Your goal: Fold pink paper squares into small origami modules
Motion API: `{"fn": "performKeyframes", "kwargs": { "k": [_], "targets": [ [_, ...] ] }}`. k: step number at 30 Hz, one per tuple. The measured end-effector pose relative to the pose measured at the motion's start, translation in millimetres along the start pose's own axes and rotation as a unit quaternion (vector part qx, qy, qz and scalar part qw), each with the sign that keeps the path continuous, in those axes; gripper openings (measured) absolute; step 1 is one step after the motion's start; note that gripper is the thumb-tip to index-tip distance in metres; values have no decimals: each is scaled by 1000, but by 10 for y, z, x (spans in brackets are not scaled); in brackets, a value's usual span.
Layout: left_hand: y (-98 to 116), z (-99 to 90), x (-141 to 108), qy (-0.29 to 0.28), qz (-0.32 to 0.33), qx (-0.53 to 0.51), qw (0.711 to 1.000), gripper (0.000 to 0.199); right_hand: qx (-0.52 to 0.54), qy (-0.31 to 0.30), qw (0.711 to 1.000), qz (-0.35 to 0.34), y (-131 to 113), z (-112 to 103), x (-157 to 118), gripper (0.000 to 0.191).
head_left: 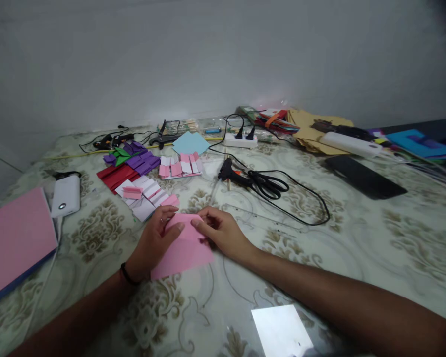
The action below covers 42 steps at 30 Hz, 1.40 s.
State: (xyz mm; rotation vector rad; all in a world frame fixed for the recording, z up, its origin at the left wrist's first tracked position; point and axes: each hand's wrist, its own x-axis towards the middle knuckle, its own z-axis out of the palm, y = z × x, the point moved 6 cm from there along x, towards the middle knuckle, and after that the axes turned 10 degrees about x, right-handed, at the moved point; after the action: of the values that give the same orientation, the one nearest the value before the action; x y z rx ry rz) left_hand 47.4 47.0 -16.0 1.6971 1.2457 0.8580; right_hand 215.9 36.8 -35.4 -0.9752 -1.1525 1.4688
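Note:
A pink sheet of paper [186,253] is held between my two hands, its upper part folded over toward me. My left hand [159,235] grips the left side with the thumb on top. On the right, my right hand [217,230] pinches the upper right edge, thumb on the fold and fingers behind it. Just beyond my left hand lie folded white and pink paper pieces [144,198]. Past my right hand a black glue gun [234,174] rests with its cable coiled.
A white paper square [280,329] lies near the front. At left are pink sheets [18,243] and a white power bank [66,196]. Folded red paper [119,174], light blue paper [191,143] and a power strip [241,140] sit further back. A black phone [364,176] lies right.

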Motion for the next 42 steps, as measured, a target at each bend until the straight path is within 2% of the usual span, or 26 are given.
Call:
{"fn": "performKeyframes", "kwargs": {
  "k": [3,11,15,21,27,34,42],
  "targets": [
    [-39,4,-5,8,16,15,1000,35,-12,12,1000,-16,1,-17,2,34],
    [-56,-31,-15,8,-35,77,996,26,-90,11,993,-72,-59,-33,-3,27],
    [-28,-46,-8,9,-29,75,997,24,-103,4,992,-72,-68,-23,4,25],
    [-26,-44,-4,-7,-30,83,996,22,-122,-45,990,-57,-101,54,-18,29],
    [38,-19,9,-25,-12,86,996,25,-134,-39,988,-70,-91,29,-27,29],
    [0,-17,25,-35,-19,107,993,29,-129,-22,987,-97,-147,42,-31,15],
    [-26,-34,16,-20,-36,104,994,25,-122,-17,990,-64,-129,56,-18,16]
  ]
}}
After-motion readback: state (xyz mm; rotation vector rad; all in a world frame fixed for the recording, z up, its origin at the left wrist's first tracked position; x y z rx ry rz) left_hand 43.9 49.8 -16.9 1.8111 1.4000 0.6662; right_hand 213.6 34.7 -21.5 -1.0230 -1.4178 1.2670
